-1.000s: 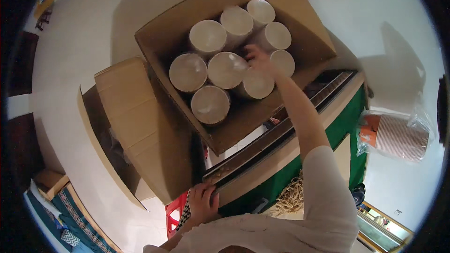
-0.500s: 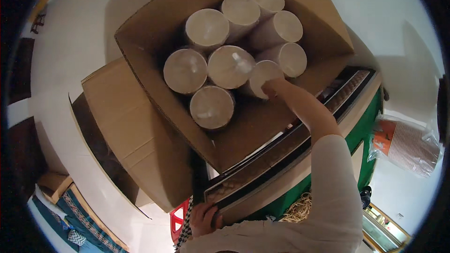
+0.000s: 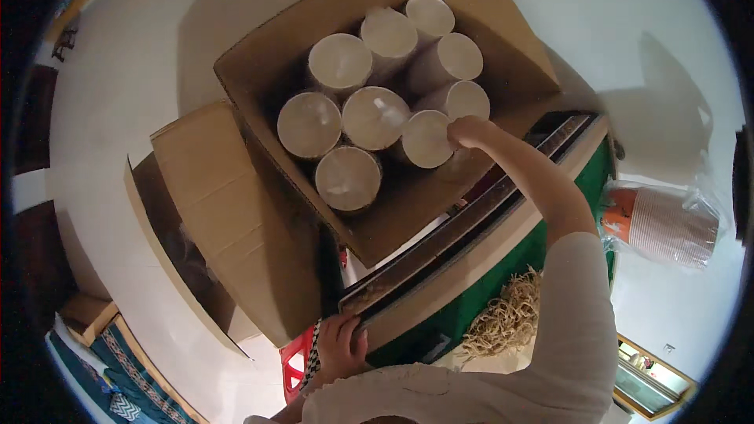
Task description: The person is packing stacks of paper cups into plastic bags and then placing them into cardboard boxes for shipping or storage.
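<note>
Several plastic-wrapped stacks of what look like white paper cups stand in an open cardboard box (image 3: 275, 35), their round ends facing up. My right hand (image 3: 470, 133) reaches over the box's near right side. Its closed fingers are at the rim of the nearest right cup stack (image 3: 427, 140), where clear wrap shows; the fingertips are partly hidden. Beside it stands another cup stack (image 3: 468, 100). My left hand (image 3: 342, 345) is at the lower middle, its fingers bent over the end of the dark-trimmed table edge (image 3: 408, 271), away from the box.
A second open cardboard box (image 3: 212, 180) stands to the left, flap raised. Right of the table lies a plastic-bagged stack of orange cups or bowls (image 3: 667, 224). Tangled tan strands (image 3: 506, 314) lie near my right sleeve. A red plastic stool (image 3: 294, 365) stands below my left hand.
My view has shifted, and the box appears lower and smaller. My right hand has moved from over the near cup stack's end to its right rim. My left hand stays on the table edge.
</note>
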Tool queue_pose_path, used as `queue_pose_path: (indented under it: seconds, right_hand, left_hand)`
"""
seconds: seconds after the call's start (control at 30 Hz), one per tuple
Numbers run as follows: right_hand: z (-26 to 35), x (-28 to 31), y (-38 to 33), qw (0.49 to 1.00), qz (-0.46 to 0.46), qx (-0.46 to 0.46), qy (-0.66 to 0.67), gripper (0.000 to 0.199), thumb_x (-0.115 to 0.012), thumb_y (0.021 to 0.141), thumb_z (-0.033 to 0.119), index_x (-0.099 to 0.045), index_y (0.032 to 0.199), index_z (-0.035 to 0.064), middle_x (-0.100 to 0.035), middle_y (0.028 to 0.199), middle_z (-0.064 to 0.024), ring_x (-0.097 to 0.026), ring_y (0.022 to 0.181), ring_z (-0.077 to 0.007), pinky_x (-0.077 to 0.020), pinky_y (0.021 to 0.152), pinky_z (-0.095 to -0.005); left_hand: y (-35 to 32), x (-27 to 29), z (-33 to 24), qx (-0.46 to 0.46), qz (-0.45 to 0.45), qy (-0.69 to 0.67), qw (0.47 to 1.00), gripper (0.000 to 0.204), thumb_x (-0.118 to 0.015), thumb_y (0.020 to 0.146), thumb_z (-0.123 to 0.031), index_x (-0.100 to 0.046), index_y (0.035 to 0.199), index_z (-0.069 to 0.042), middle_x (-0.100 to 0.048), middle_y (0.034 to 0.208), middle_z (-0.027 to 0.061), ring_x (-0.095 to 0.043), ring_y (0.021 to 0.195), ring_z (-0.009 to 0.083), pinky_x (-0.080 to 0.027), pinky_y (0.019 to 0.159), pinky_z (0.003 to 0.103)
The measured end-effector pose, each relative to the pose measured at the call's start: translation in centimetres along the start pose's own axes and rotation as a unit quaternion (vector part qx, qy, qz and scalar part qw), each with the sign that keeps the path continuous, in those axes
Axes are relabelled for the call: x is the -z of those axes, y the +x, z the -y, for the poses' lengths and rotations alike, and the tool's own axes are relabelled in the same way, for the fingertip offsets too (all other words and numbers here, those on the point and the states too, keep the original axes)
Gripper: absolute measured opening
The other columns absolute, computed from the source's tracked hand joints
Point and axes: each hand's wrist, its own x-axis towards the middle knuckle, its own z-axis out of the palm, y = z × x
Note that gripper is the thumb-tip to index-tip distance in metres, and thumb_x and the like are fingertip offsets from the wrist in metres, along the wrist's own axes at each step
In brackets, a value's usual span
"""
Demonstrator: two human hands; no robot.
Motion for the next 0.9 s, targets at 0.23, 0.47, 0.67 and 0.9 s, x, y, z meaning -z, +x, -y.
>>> queue_pose_path:
  seconds: [0.23,0.47,0.67,0.9]
  right_hand:
    - [0.4,6.3,-12.0,0.989,-0.026,-0.076,0.122,0.019,-0.061,0.073,0.017,-0.067,0.089,0.0082,-0.063,0.095,-0.0150,-0.061,0.086,-0.0337,-0.0473,0.075,-0.0426]
    - [-4.2,13.1,-25.6,0.988,-0.085,0.017,0.128,0.014,-0.060,0.074,0.019,-0.069,0.081,0.0112,-0.066,0.081,-0.0096,-0.062,0.078,-0.0258,-0.0458,0.071,-0.0371]
    - [-2.3,18.7,-45.0,0.964,-0.184,0.035,0.189,0.015,-0.058,0.074,0.016,-0.067,0.080,0.0050,-0.065,0.080,-0.0074,-0.059,0.077,-0.0199,-0.0450,0.074,-0.0325]
    - [1.0,19.8,-69.0,0.868,-0.446,-0.093,0.197,0.023,-0.054,0.084,0.021,-0.060,0.089,-0.0005,-0.062,0.093,-0.0099,-0.057,0.089,-0.0184,-0.0435,0.084,-0.0307]
  left_hand:
    - [0.7,0.7,-1.1,-0.008,0.003,0.013,1.000,0.023,-0.060,0.074,-0.011,-0.053,0.095,-0.003,-0.054,0.093,0.0140,-0.051,0.085,0.0332,-0.043,0.074,0.042]
    - [-0.2,0.7,-1.3,-0.017,-0.008,0.024,1.000,0.018,-0.060,0.077,-0.012,-0.054,0.092,-0.004,-0.054,0.091,0.0131,-0.051,0.084,0.0317,-0.044,0.072,0.040]
    - [-1.0,0.6,-1.2,-0.027,-0.035,0.042,0.998,0.015,-0.058,0.079,-0.013,-0.055,0.090,-0.004,-0.054,0.090,0.0138,-0.052,0.085,0.0315,-0.045,0.072,0.040]
    - [-0.8,-0.9,-0.7,-0.061,-0.048,0.079,0.994,0.019,-0.055,0.082,-0.021,-0.057,0.089,-0.003,-0.056,0.089,0.0138,-0.052,0.086,0.0315,-0.046,0.074,0.040]
